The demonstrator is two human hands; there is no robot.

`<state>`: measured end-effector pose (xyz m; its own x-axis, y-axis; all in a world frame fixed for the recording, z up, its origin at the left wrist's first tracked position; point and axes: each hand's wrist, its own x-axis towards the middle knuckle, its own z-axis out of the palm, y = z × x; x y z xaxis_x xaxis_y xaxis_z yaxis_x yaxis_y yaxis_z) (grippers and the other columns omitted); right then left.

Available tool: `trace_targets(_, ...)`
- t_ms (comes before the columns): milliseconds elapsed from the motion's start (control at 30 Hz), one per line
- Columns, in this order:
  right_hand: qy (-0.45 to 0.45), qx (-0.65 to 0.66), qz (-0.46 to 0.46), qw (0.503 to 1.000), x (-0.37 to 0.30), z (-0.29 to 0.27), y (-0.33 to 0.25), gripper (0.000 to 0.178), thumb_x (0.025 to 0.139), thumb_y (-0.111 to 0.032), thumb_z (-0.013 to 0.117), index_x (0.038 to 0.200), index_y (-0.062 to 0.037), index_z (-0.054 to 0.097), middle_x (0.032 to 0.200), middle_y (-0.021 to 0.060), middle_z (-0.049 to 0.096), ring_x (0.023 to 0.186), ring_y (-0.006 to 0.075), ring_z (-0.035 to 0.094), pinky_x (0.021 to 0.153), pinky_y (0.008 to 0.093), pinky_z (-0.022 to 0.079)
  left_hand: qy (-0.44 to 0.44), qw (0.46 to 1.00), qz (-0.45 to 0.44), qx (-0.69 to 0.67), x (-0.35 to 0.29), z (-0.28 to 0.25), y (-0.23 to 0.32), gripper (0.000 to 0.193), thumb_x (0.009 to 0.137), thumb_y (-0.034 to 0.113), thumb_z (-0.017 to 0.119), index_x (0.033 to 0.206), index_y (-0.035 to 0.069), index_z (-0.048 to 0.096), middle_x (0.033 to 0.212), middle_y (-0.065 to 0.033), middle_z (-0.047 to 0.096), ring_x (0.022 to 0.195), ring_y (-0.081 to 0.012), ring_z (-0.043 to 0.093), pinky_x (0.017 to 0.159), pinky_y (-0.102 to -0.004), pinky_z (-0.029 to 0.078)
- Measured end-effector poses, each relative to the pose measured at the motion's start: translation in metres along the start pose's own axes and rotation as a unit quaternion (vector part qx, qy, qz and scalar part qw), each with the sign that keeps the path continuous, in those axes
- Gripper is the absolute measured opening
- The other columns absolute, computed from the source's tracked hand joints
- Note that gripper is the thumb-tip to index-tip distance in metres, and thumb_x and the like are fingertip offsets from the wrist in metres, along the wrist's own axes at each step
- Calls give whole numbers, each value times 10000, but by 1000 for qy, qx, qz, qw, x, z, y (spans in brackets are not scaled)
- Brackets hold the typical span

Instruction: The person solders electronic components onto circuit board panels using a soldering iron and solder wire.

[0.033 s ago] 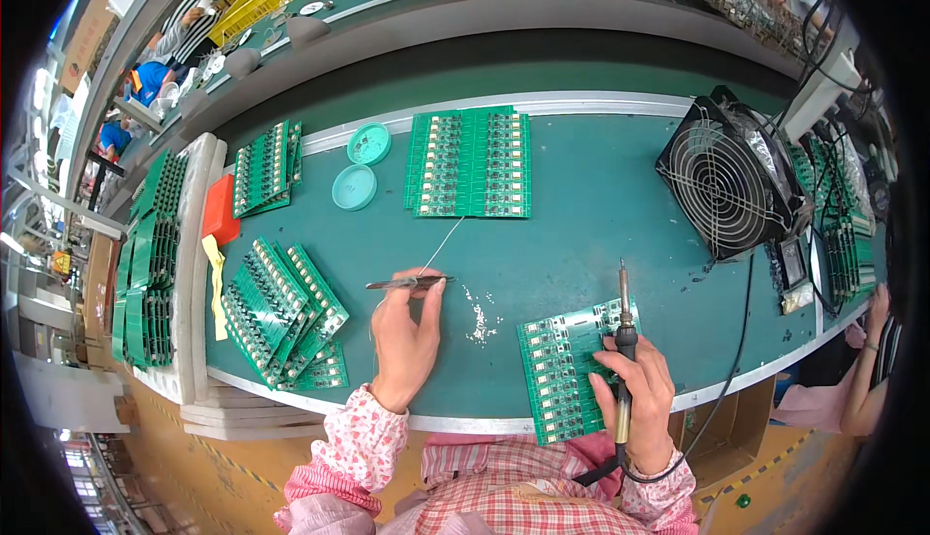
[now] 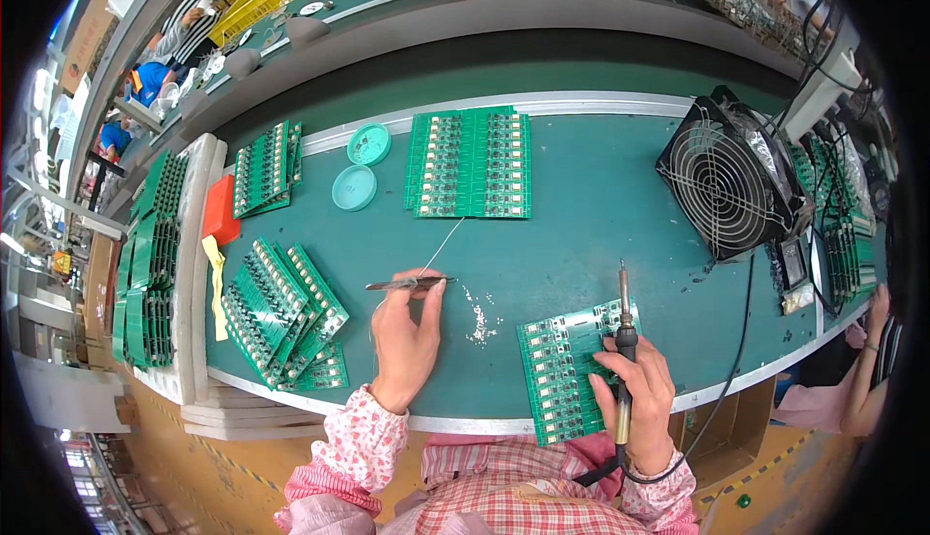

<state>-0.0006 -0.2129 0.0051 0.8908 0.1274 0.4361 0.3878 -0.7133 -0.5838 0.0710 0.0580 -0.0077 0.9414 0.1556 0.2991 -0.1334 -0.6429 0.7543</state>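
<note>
My left hand (image 2: 407, 346) is closed on dark tweezers (image 2: 392, 284), which lie crosswise in the fingers. A thin solder wire (image 2: 445, 244) also rises from that hand toward the far boards. In my right hand (image 2: 639, 390) is a soldering iron (image 2: 626, 341), its tip pointing up and away from me. Beneath the iron and that hand lies a green circuit board (image 2: 557, 365), partly hidden, at the table's near edge. Between the hands, tiny white components (image 2: 480, 317) are scattered on the green mat.
A stack of circuit boards (image 2: 468, 162) lies at the far middle, beside two turquoise round dishes (image 2: 355, 188). More boards (image 2: 281, 312) are piled at the left, near a red box (image 2: 221, 210) and a foam tray (image 2: 194, 244). A black fan (image 2: 727, 181) stands right; the iron's cable (image 2: 744, 341) hangs nearby.
</note>
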Motion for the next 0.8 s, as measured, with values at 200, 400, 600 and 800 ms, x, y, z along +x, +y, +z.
trace_targets(200, -10, 6, 7, 1000, 0, -1, 1, 294, 779, -76, 784, 1055, -61, 684, 980, 128, 673, 903, 310, 645, 946, 508, 521, -9, 1000, 1, 6, 0, 0, 1, 124, 932, 15, 669, 1044, -27, 636, 918, -85, 701, 842, -147, 675, 779, -268, 514)
trace_targets(400, -9, 7, 2, 1000, -1, -1, 2, 313, 776, -68, 787, 1070, -65, 679, 981, 124, 672, 910, 307, 642, 944, 512, 520, -6, 1000, 3, -6, -1, 2, 0, 119, 933, 14, 668, 1040, -30, 639, 934, -81, 694, 844, -144, 666, 783, -265, 510)
trace_targets(600, -5, 10, 2, 1000, 0, -1, 1, 317, 771, -62, 789, 1068, -64, 679, 986, 125, 671, 920, 311, 644, 944, 511, 521, -5, 1000, -1, -5, -1, 1, 1, 122, 922, 44, 677, 1035, 0, 658, 986, -108, 687, 836, -217, 663, 760, -319, 512)
trace_targets(800, -6, 9, 4, 1000, 0, -2, 0, 304, 771, -62, 788, 1058, -61, 685, 988, 125, 669, 918, 314, 645, 944, 510, 521, 6, 1000, -24, 8, 2, 1, 5, 120, 923, 40, 673, 1034, 0, 653, 984, -109, 688, 825, -211, 670, 746, -321, 513)
